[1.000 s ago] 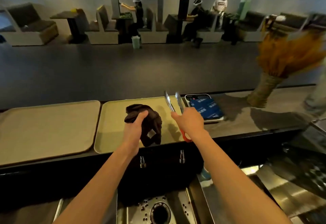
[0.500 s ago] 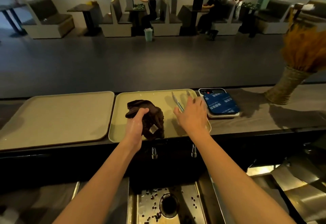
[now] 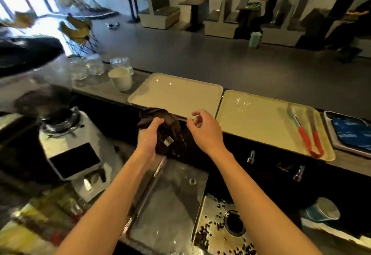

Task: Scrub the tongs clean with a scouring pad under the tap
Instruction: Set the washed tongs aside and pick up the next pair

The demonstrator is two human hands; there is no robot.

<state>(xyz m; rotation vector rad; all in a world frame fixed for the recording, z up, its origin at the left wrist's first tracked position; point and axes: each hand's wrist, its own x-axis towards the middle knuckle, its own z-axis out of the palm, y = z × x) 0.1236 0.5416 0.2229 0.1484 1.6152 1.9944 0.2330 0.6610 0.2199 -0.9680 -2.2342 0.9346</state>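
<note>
The tongs [image 3: 303, 132] lay well right of the right hand [image 3: 204, 130] on a smooth pale tray [image 3: 251, 118]. Their long axis ran away and slightly left, with the steel tips far and the red-sleeved hinge end near. That hand hung empty, fingers loosely curled. The left hand [image 3: 149, 134] gripped a crumpled dark cloth [image 3: 154, 114] at the worktop [image 3: 104, 88] edge, beyond a steel sink [image 3: 212, 224].

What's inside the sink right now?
Scattered coffee beans and a round drain show in the sink. The right forearm covers the basin's right part, so anything lying there is hidden.
</note>
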